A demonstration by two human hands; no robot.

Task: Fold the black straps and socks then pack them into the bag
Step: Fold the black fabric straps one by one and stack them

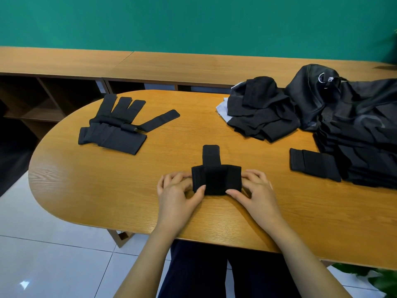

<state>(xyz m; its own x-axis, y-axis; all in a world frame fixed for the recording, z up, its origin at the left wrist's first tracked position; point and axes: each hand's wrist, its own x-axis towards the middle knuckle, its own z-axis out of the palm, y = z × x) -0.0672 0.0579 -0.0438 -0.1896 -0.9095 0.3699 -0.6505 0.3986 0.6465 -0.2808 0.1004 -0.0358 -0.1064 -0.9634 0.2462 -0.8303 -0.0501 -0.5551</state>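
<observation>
Left hand and right hand pinch opposite ends of the folded black strap, near-centre on the desk; soft, light, probably springy, so best held at the folded side edges.

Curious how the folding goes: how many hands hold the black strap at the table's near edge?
2. The left hand pinches the black strap at its left edge, the right hand at its right edge. No others in view.

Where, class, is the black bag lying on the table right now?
In the head view, the black bag lies at the table's far right, just right of the heap of black cloth and behind a folded strap.
</observation>
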